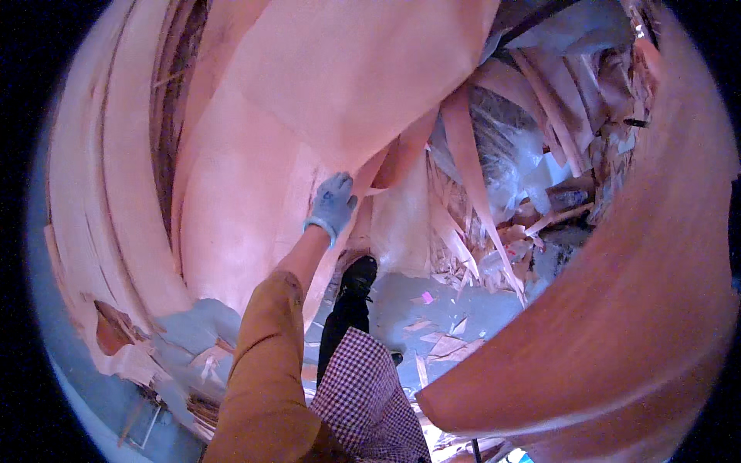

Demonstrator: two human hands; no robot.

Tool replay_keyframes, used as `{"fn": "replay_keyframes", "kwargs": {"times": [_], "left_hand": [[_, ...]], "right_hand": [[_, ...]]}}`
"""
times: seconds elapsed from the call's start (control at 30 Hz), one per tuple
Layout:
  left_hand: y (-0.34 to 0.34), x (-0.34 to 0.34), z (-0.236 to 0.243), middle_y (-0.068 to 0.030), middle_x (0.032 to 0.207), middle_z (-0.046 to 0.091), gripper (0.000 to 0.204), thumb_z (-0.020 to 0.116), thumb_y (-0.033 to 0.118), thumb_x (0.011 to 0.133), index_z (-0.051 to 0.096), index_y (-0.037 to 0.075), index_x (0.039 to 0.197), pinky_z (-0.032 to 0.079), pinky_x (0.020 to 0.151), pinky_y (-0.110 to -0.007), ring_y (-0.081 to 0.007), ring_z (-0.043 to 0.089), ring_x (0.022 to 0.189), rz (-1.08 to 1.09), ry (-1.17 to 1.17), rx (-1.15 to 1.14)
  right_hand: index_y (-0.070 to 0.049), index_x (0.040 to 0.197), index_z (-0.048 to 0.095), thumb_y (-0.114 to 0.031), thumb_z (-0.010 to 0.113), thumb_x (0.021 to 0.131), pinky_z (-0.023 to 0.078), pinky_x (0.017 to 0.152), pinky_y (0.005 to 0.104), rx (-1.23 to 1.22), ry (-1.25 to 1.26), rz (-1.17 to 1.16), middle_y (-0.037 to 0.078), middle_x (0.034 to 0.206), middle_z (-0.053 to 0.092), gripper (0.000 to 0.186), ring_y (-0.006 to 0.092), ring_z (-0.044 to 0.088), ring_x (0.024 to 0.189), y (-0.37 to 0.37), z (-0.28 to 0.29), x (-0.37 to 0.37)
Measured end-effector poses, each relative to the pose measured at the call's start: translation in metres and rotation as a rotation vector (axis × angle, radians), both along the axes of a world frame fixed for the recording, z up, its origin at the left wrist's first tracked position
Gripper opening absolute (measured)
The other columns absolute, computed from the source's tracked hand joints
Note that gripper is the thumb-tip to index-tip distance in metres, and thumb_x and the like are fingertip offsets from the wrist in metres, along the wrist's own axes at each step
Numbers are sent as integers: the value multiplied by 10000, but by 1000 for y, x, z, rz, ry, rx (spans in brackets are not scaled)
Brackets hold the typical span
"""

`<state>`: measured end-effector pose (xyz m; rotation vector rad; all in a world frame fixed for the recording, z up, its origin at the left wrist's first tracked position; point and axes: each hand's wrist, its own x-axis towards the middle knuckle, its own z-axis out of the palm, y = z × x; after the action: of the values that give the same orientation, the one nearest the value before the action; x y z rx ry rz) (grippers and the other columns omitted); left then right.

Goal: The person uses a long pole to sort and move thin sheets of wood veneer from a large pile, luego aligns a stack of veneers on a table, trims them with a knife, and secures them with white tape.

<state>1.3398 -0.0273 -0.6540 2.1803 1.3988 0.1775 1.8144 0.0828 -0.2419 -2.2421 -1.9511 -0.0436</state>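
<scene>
My left hand (333, 204), in a light grey-blue work glove, reaches out in the middle with its fingers curled. It grips the lower edge of a large, thin, pinkish wood veneer sheet (347, 69) that rises toward the top. More broad veneer (224, 208) spreads beneath and left of the hand. At the right, close by, a big reddish-brown veneer sheet (587, 332) curves through the view, somewhat smeared by motion. My right hand is out of view.
Further curled veneer sheets (123, 154) stand at the left. Torn veneer strips (471, 177) and crumpled clear plastic (509, 166) lie in a heap at the right. Broken pieces (448, 345) litter the grey floor (401, 309) near my black shoe (360, 274).
</scene>
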Motion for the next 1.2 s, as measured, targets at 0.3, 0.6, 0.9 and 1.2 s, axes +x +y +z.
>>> {"fn": "replay_keyframes", "kwargs": {"times": [0.3, 0.6, 0.9, 1.2], "left_hand": [[14, -40, 204, -182, 812, 566, 61, 545, 57, 759, 550, 31, 814, 438, 701, -439, -360, 537, 786, 309, -195, 61], [-5, -101, 431, -179, 820, 582, 147, 540, 83, 749, 582, 24, 876, 447, 691, -416, -346, 547, 782, 279, -166, 146], [-43, -120, 652, -214, 690, 573, 105, 524, 100, 788, 559, 6, 821, 466, 591, -392, -353, 593, 664, 419, -155, 479], [-101, -71, 948, -212, 785, 584, 119, 507, 128, 824, 565, 28, 850, 460, 632, -418, -367, 603, 730, 190, 4, 928]], "right_hand": [[-13, 1089, 521, -246, 433, 933, 394, 616, 302, -79, 401, -557, 50, 856, 493, 294, 126, 459, 726, -417, 138, 24], [9, 953, 565, -233, 483, 929, 350, 501, 252, 120, 488, -609, -1, 718, 489, 256, 89, 412, 614, -517, 180, -11], [-24, 818, 551, -111, 539, 806, 421, 478, 287, 62, 969, -760, 31, 646, 540, 88, 140, 502, 523, -512, 203, -19], [-23, 793, 599, -233, 597, 825, 449, 503, 280, 95, 1501, -480, 41, 631, 562, 213, 151, 537, 527, -543, 266, -6]]}}
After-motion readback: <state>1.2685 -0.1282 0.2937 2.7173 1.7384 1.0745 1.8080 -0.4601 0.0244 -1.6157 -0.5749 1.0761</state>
